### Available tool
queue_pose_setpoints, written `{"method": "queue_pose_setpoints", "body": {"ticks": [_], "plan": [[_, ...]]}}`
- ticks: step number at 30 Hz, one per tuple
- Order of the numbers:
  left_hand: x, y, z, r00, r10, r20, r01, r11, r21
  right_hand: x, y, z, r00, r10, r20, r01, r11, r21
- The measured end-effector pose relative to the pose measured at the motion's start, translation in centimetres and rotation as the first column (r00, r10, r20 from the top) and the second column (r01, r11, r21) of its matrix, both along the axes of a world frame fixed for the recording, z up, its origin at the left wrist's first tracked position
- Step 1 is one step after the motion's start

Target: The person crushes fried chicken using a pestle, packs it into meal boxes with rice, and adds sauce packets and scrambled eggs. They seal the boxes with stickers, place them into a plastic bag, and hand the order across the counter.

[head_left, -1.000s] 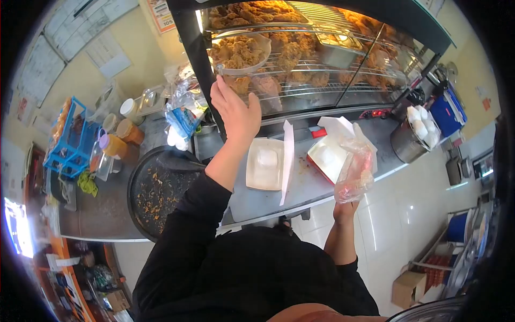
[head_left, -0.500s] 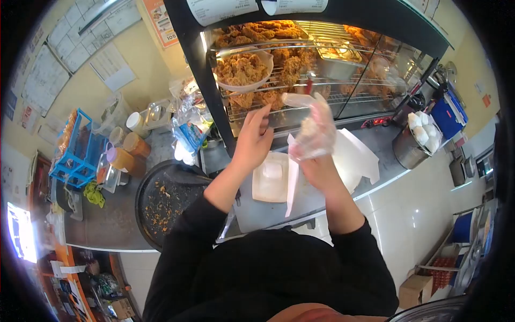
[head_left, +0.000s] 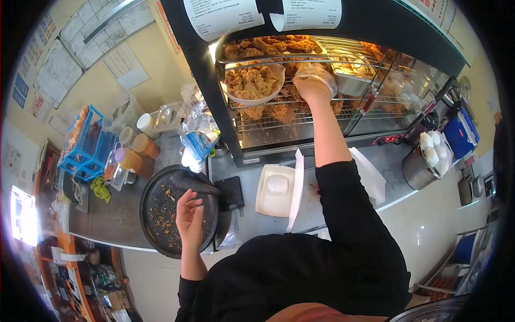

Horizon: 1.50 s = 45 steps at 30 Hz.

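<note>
While our left hand hangs open over grey worktop, we cannot tell whether our right hand, inside the lit cabinet, grips chicken.

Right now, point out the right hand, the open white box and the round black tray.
Right hand (head_left: 314, 86): head view, back of the hand.
Open white box (head_left: 273, 206): head view, bare bottom near its lower edge.
Round black tray (head_left: 152, 210): head view, bare surface at its left.

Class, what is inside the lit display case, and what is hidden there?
Fried pieces, a heaped white bowl, a metal container and the right hand; whatever lies behind that hand is covered.
</note>
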<state>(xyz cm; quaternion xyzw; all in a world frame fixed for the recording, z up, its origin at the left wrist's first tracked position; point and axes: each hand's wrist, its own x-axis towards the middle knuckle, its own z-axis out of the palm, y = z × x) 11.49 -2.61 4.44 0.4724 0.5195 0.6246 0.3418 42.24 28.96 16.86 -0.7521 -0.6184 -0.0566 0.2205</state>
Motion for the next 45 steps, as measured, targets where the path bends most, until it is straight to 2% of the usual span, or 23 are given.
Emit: {"method": "queue_pose_setpoints", "body": {"ticks": [2, 5, 6, 7, 10, 11, 17, 21, 24, 25, 26, 28, 29, 32, 33, 36, 39, 41, 45], "plan": [[-0.1, -1.0, -0.4, 0.998, 0.065, 0.025, -0.065, 0.998, 0.010, -0.2, 0.3, 0.9, 0.999, -0.028, -0.035, 0.023, 0.990, -0.136], [0.0, -1.9, -0.7, 0.992, 0.129, 0.010, -0.129, 0.991, 0.042, 0.5, 3.1, -0.5, 0.999, -0.018, -0.031, 0.014, 0.993, -0.118], [0.1, -2.2, -0.6, 0.990, 0.141, 0.024, -0.142, 0.989, 0.039, 0.4, 3.3, -0.8, 1.000, -0.022, -0.022, 0.019, 0.994, -0.110], [0.2, -2.4, -0.4, 0.988, 0.153, 0.037, -0.154, 0.987, 0.036, -0.2, 2.9, -1.7, 0.994, -0.106, -0.039, 0.108, 0.993, 0.046], [0.2, -3.5, -0.4, 0.980, 0.193, 0.043, -0.195, 0.980, 0.039, 0.9, 3.2, -0.7, 0.985, -0.061, -0.162, 0.047, 0.995, -0.088], [0.2, -3.9, -0.5, 0.977, 0.211, 0.041, -0.213, 0.976, 0.046, 1.3, 3.5, -1.2, 0.962, -0.045, -0.270, 0.035, 0.998, -0.044], [0.2, -6.3, -0.8, 0.952, 0.297, 0.073, -0.298, 0.955, -0.002, 3.2, 4.8, -2.2, 0.977, 0.148, -0.152, -0.158, 0.986, -0.056], [0.8, -7.8, -0.7, 0.948, 0.311, 0.073, -0.312, 0.950, 0.004, 2.7, 3.5, -1.0, 0.979, 0.087, -0.186, -0.113, 0.984, -0.138], [0.6, -8.6, -1.4, 0.939, 0.333, 0.090, -0.337, 0.941, 0.028, 3.2, 4.6, -1.5, 0.984, 0.148, -0.100, -0.161, 0.977, -0.140], [0.6, -9.1, -1.6, 0.934, 0.345, 0.097, -0.349, 0.937, 0.029, 3.3, 4.2, -1.4, 0.970, 0.097, -0.225, -0.132, 0.980, -0.146], [0.7, -9.6, -1.8, 0.928, 0.357, 0.104, -0.361, 0.932, 0.023, 3.5, 4.1, -2.4, 0.890, 0.119, -0.440, -0.145, 0.989, -0.024], [0.8, -10.3, -2.0, 0.922, 0.373, 0.100, -0.377, 0.926, 0.026, 3.6, 3.0, -4.8, 0.587, 0.207, -0.783, -0.085, 0.977, 0.195], [0.8, -10.7, -2.1, 0.921, 0.379, 0.093, -0.383, 0.923, 0.026, 3.7, 2.1, -4.7, 0.514, 0.197, -0.835, -0.054, 0.979, 0.198], [0.7, -11.6, -2.3, 0.906, 0.412, 0.095, -0.417, 0.908, 0.037, 4.3, 0.1, -4.9, 0.283, 0.292, -0.914, -0.213, 0.948, 0.237], [0.7, -11.8, -2.5, 0.904, 0.416, 0.096, -0.421, 0.906, 0.038, 4.1, -1.0, -4.9, 0.148, 0.339, -0.929, -0.228, 0.926, 0.302], [0.4, -12.2, -2.7, 0.903, 0.418, 0.095, -0.423, 0.906, 0.032, 4.3, -3.8, -5.6, 0.030, 0.367, -0.930, -0.233, 0.907, 0.351], [-0.5, -12.4, -2.1, 0.907, 0.414, 0.081, -0.417, 0.908, 0.032, 5.0, -7.8, -6.8, -0.187, 0.387, -0.903, -0.313, 0.848, 0.428], [-1.5, -12.5, -2.1, 0.912, 0.407, 0.058, -0.410, 0.910, 0.054, 5.2, -10.5, -8.2, -0.247, 0.403, -0.881, -0.261, 0.848, 0.461], [-4.4, -12.7, -2.7, 0.902, 0.428, 0.064, -0.431, 0.900, 0.064, 2.8, -18.1, -7.3, -0.331, 0.307, -0.892, -0.388, 0.818, 0.425]]}}
